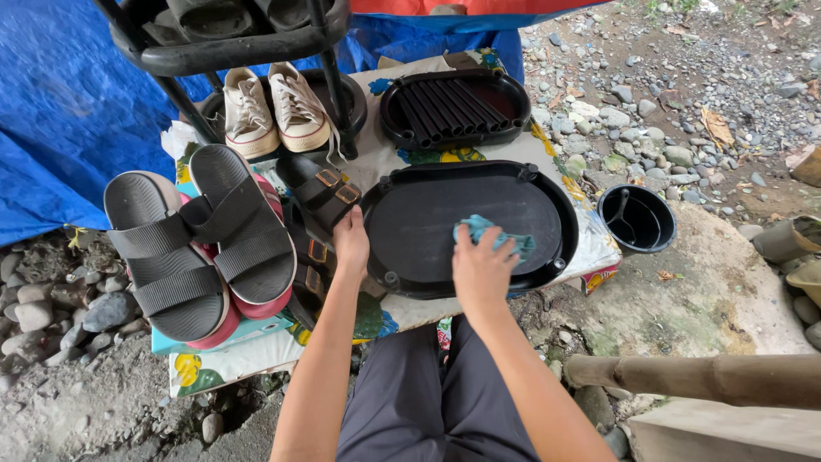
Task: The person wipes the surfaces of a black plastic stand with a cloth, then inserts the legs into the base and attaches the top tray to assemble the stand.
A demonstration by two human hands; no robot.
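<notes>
Now, tray: a black oval tray [410,224] lies flat at the centre of the frame, its long axis running left to right across the picture — slightly tilted, the right end a touch higher.
Tray support: it rests on a low desk [560,175] covered with a patterned sheet, just below a second tray.
Right hand: the right hand [481,272] presses down on a teal cloth [494,237], fingers curled over it — closed on the cloth, which lies bunched on the right half of the tray's surface.
Left hand: the left hand [351,244] grips the tray's left rim, fingers bent over the edge.
Second tray: a black ribbed tray [453,107] sits in the upper middle of the frame, its bars running diagonally from upper left to lower right.
Sandals: a pair of black strapped sandals [201,244] lies at the left of the frame, on top of pink ones, toes toward the upper edge.
Buckle sandals: dark sandals with brass buckles [329,192] lie between the black pair and the tray.
Sneakers: cream lace-up sneakers [274,107] stand at the upper left, beside a black rack [231,51].
Bucket: a small black bucket [637,218] stands on the ground right of the desk.
Ground: grey stones [641,120] fill the upper right; blue tarpaulin [60,111] the upper left.
</notes>
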